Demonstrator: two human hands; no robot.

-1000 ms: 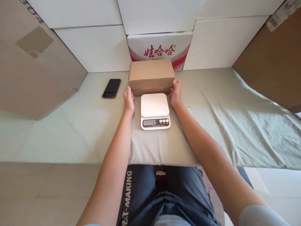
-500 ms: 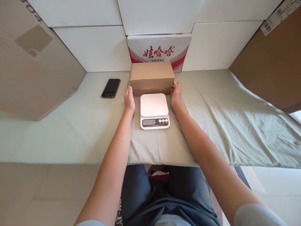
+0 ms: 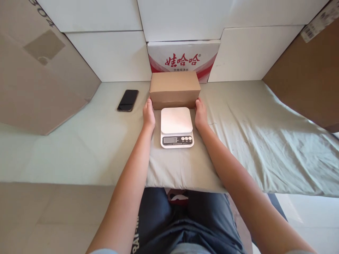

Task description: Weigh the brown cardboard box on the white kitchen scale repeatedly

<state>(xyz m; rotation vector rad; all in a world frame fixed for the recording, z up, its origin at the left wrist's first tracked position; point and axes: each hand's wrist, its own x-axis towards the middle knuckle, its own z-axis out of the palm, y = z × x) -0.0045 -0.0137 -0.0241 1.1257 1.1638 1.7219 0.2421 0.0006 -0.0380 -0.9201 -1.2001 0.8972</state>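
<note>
The box (image 3: 174,89), plain brown cardboard and closed, sits near the table's back edge, just behind the scale (image 3: 177,126). It looks stiff and probably light; the short ends offer the best hold. The left hand (image 3: 148,114) and right hand (image 3: 200,113) press flat against those ends, fingers extended. A phone (image 3: 128,100) lies to the left.

White panel wall (image 3: 111,53), cloth-covered table (image 3: 251,134)
</note>
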